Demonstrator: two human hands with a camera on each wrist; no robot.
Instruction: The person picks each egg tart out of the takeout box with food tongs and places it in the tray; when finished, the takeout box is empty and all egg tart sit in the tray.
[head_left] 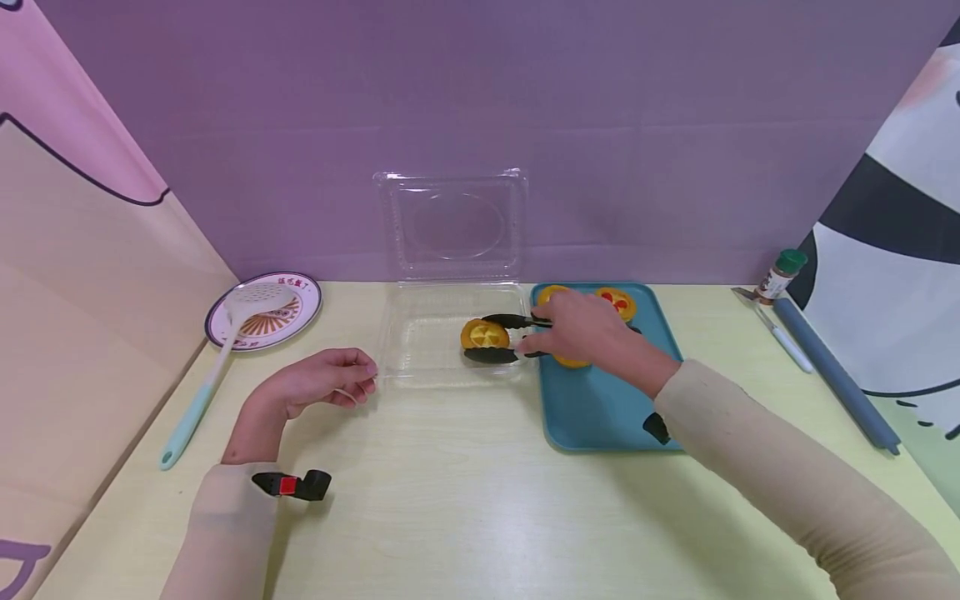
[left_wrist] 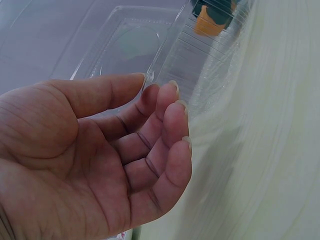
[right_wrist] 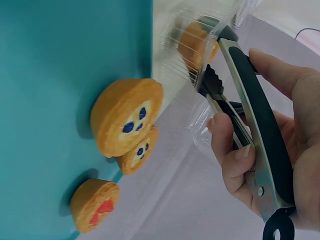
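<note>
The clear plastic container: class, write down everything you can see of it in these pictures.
The clear plastic container is a thin, see-through hinged clamshell with ribbed walls. It stands open: the tray lies flat on the pale table, the lid stands upright against the purple backdrop. It sits just left of the teal tray. The left hand touches its front left corner. Inside, black tongs held by the right hand hold an orange tart.

Just past our left hand's fingers (head_left: 358,372) sits the open box (head_left: 420,350), with one tart (head_left: 484,334) inside between the tongs (head_left: 504,337). Our right hand (head_left: 581,327) holds them, and under its fingers lies the tray (head_left: 600,408) with more tarts (right_wrist: 129,116).
</note>
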